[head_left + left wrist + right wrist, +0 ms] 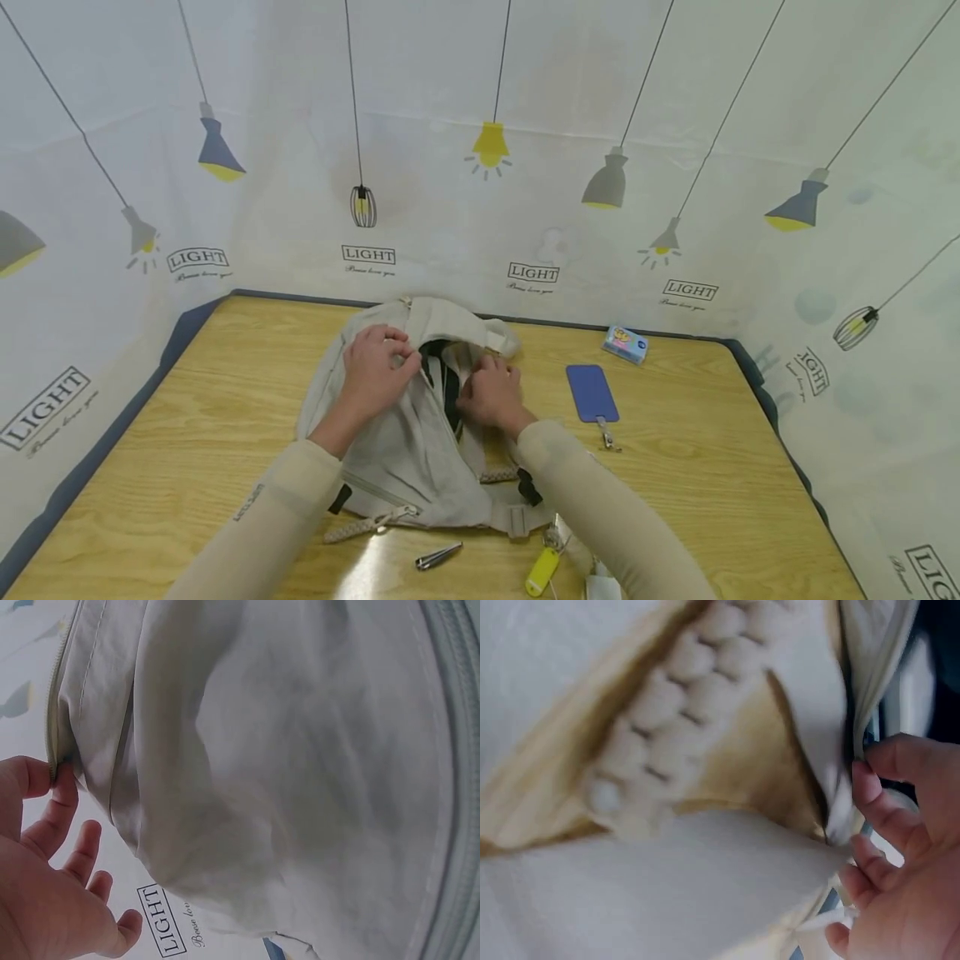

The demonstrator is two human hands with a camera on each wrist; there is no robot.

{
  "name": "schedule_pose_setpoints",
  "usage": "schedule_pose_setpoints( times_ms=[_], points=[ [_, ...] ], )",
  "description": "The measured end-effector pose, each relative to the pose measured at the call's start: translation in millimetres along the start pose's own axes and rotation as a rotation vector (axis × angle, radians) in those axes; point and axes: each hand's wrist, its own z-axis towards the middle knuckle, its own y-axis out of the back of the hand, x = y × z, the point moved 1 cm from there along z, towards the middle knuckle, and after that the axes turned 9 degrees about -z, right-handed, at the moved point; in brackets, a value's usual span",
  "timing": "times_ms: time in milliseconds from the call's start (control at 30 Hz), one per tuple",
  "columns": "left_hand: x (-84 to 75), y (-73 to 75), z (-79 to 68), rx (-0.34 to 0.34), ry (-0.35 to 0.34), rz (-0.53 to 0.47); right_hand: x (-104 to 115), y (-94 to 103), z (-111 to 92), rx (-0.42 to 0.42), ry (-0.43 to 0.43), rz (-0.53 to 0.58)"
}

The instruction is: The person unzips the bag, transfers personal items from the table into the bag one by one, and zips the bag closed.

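Note:
A light beige backpack lies on the table with its zipped opening spread apart, showing a dark inside. On the left edge of that opening, my left hand pinches the fabric. Its wrist view shows thumb and index finger gripping the zipper edge, the other fingers loose. My right hand is at the opposite edge. Seen from the right wrist, thumb and index finger of that hand pinch the opening's rim. A braided pull appears blurred beside it.
Right of the backpack lie a blue card holder with a metal clip and a small light-blue box. In front are a nail clipper and a yellow key tag. A printed curtain stands behind the table.

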Motion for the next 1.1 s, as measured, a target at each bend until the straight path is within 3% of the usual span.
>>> schedule_pose_setpoints(
  times_ms=[167, 300, 433, 700, 933, 1100],
  points=[
    [-4.0, 9.3, 4.0, -0.052, -0.033, -0.006, -2.0, 15.2, 1.9, 0.021, 0.047, 0.094],
    [-8.6, 20.2, 10.2, -0.078, -0.060, -0.016, 0.0, 27.7, 0.3, -0.064, 0.075, 0.214],
    [-13.8, 32.9, 17.2, -0.108, -0.075, -0.031, 2.6, 41.9, -3.9, -0.145, 0.062, 0.362],
    [-26.9, 60.2, 39.8, -0.208, -0.163, -0.035, 7.5, 83.7, -7.6, -0.196, 0.008, 0.695],
    [-41.1, 78.8, 55.0, -0.229, -0.179, -0.059, 9.0, 128.1, -11.8, -0.265, -0.015, 0.800],
    [-44.6, 78.0, 57.6, -0.197, -0.137, -0.084, 7.7, 142.2, -11.7, -0.326, 0.014, 0.756]
  ],
)
